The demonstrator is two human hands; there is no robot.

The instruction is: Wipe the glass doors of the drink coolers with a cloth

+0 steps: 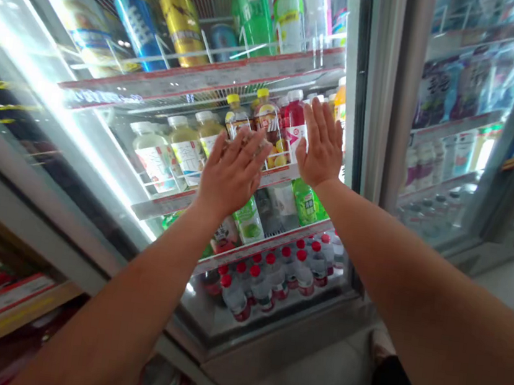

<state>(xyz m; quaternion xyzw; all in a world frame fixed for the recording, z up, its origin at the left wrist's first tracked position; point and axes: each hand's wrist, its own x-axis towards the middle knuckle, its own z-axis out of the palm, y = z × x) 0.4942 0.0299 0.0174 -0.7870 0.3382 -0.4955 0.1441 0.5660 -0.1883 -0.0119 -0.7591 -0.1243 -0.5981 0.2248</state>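
Both my hands are stretched out in front of a lit drinks fridge. My left hand (232, 174) has its fingers spread and holds nothing. It covers part of the middle shelf, where pale juice bottles (188, 150) and yellow-capped bottles (266, 115) stand. Higher and to the right, my right hand (321, 144) is open and empty, palm towards the shelves. Beside its fingers is a dark pink bottle (294, 122) with a white cap. Whether either hand touches glass or a bottle, I cannot tell.
Above are several cans (181, 24) and a green bottle (254, 8). Red-capped water bottles (257, 286) fill the fridge bottom. Another glass-fronted fridge (453, 123) stands right of a metal frame (382, 108). A goods shelf (7, 318) is at lower left, tiled floor (323, 375) below.
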